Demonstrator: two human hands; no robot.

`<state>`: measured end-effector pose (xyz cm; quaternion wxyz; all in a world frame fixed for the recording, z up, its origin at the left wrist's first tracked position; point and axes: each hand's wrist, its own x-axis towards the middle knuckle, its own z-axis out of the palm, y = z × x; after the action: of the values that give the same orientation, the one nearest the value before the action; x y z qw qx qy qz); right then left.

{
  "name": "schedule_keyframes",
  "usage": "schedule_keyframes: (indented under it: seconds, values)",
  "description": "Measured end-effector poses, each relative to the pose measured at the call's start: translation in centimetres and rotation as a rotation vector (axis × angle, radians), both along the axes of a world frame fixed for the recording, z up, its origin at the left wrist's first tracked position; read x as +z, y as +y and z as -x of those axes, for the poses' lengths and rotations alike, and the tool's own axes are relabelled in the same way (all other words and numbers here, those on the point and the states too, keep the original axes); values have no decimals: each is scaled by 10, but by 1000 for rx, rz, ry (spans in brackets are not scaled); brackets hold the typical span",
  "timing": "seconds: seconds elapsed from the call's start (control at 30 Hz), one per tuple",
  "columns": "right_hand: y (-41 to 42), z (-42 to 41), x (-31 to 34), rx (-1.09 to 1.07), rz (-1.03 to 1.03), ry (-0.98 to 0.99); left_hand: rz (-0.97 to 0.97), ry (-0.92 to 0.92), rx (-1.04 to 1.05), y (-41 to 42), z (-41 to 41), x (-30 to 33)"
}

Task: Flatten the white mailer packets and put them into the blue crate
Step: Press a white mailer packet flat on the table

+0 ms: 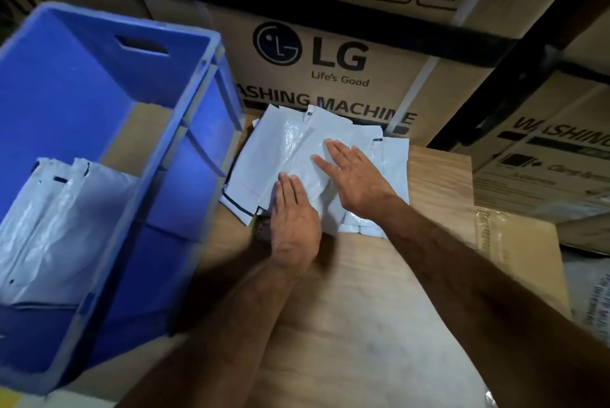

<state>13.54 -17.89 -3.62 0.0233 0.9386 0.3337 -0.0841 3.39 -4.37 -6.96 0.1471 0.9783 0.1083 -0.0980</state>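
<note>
A loose pile of white mailer packets (pixel 284 150) lies on a wooden board (pixel 363 325), just right of the blue crate (pixel 185 150). My left hand (pixel 293 219) rests flat, palm down, on the near edge of the pile. My right hand (pixel 356 176) presses flat on the top packet, fingers spread and pointing away to the left. Neither hand grips anything. Inside the crate, several white packets (pixel 62 226) lie stacked against its near left side. Part of the crate's floor shows bare at the back.
Large cardboard washing-machine boxes (pixel 330 64) stand right behind the pile and at the right (pixel 544 156). A smaller cardboard box (pixel 521 249) sits by my right forearm. A small dark object (pixel 260 229) peeks out under my left hand.
</note>
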Motion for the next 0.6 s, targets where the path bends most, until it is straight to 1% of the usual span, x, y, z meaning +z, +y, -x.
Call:
schedule_keyframes:
  seconds: [0.1, 0.17, 0.23, 0.3, 0.4, 0.5, 0.6]
  values:
    - [0, 10, 2, -11, 20, -52, 4, -88, -74, 8, 10, 8]
    - [-2, 22, 6, -28, 25, -96, -11, -198, -143, 16, 25, 8]
    - [-8, 42, 10, -65, 5, -95, 5, -283, -235, 26, 45, 11]
    - [-16, 73, 13, -93, -70, -77, -4, -271, -333, 36, 68, 20]
    - [-28, 137, 11, -163, -184, -72, -78, -265, -472, 49, 103, 28]
    - [-34, 216, 0, -277, -244, -30, -121, -256, -632, 60, 146, 19]
    - [-31, 289, -24, -374, -253, 53, -113, -191, -766, 70, 189, -5]
